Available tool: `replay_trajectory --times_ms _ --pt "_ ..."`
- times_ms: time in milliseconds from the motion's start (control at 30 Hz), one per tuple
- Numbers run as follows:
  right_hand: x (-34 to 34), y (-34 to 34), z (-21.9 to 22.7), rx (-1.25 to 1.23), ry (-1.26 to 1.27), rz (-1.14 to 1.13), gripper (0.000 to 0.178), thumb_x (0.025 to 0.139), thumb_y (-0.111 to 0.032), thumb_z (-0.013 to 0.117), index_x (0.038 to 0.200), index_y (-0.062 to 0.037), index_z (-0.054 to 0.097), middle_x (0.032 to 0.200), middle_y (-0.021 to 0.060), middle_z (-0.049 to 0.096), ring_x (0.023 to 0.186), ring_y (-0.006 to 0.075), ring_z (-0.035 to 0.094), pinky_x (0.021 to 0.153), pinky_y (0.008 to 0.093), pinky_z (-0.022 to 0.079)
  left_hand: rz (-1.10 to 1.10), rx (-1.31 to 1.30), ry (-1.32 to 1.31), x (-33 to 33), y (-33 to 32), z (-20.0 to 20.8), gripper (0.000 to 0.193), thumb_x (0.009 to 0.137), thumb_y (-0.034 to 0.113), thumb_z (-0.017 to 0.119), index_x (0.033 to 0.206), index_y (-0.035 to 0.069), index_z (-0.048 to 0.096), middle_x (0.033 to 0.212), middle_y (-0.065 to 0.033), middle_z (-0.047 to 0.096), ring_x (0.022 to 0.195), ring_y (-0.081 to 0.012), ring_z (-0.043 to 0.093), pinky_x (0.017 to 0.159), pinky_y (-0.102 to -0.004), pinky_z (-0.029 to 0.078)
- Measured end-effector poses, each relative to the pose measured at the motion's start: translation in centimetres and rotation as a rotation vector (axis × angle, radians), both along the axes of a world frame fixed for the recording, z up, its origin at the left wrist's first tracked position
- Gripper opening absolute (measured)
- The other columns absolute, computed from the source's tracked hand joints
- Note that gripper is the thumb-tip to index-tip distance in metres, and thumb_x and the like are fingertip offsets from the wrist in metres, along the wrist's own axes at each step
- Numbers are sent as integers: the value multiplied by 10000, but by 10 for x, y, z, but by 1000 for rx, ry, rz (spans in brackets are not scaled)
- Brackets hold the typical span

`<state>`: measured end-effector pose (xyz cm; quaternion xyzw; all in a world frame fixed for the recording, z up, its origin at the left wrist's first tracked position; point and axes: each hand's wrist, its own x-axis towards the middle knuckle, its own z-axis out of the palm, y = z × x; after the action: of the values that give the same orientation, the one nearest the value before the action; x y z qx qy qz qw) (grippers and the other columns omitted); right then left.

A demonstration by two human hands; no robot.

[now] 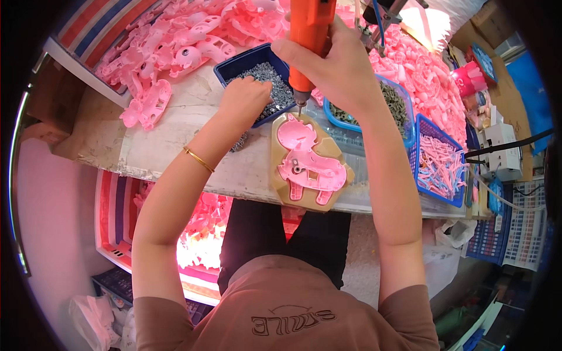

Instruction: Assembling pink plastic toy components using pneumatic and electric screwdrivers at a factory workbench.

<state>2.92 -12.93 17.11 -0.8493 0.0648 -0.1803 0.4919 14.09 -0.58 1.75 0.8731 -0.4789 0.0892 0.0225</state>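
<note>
My right hand (pixel 345 76) is wrapped round an orange electric screwdriver (pixel 310 35), held upright with its bit pointing down. The bit's tip is at the upper edge of a tan holding block (pixel 279 190). In that block lies a pink animal-shaped plastic shell half (pixel 322 169), hollow side up, with a small metal part in its middle. My left hand (pixel 249 96) is over a dark blue tray (pixel 222 73) of small silvery screws (pixel 269 76). Its fingers are curled together at the screws; whatever they pinch is hidden.
Pink shell parts (pixel 193 47) heap up at the back left; smaller pink pieces (pixel 410 76) pile at the back right. Right of the block stand a light blue tub (pixel 410 111) of greyish parts and a blue basket (pixel 459 196) of pink and blue strips. Below the table sits a striped bin (pixel 108 216).
</note>
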Motion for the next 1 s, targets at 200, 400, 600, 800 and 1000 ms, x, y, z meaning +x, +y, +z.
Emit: replay_trajectory --times_ms 200,400,600,800,1000 --pt "3 -21 -47 310 -225 261 320 886 -174 685 1122 12 576 826 68 661 716 125 639 682 280 514 -199 -214 28 -31 10 3 209 870 255 678 910 69 591 828 -77 652 887 -241 637 717 -352 537" --pt "-29 -4 -45 522 -282 250 220 872 -119 649 1032 18 586 734 45 623 615 80 574 581 239 464 -504 -549 125 -78 11 8 175 867 176 682 904 71 547 788 -64 566 816 -247 597 687 -378 518" --pt "-41 -4 -46 545 -284 184 226 864 -121 648 1023 32 598 711 39 617 570 77 564 543 233 461 -460 -596 268 -96 6 5 188 875 183 683 963 68 563 825 -66 614 868 -256 613 690 -381 512" --pt "-45 -6 -43 516 -337 207 249 854 -114 635 1019 66 585 669 49 607 537 75 550 537 234 459 -405 -632 372 -102 4 4 181 890 192 670 968 68 563 852 -72 637 896 -275 614 685 -409 516" --pt "-52 -11 -46 610 -270 270 297 811 -123 733 1037 29 615 743 39 624 587 82 597 538 236 504 -405 -610 412 -111 5 -2 199 880 181 685 974 60 558 851 -72 649 903 -289 617 675 -418 517"
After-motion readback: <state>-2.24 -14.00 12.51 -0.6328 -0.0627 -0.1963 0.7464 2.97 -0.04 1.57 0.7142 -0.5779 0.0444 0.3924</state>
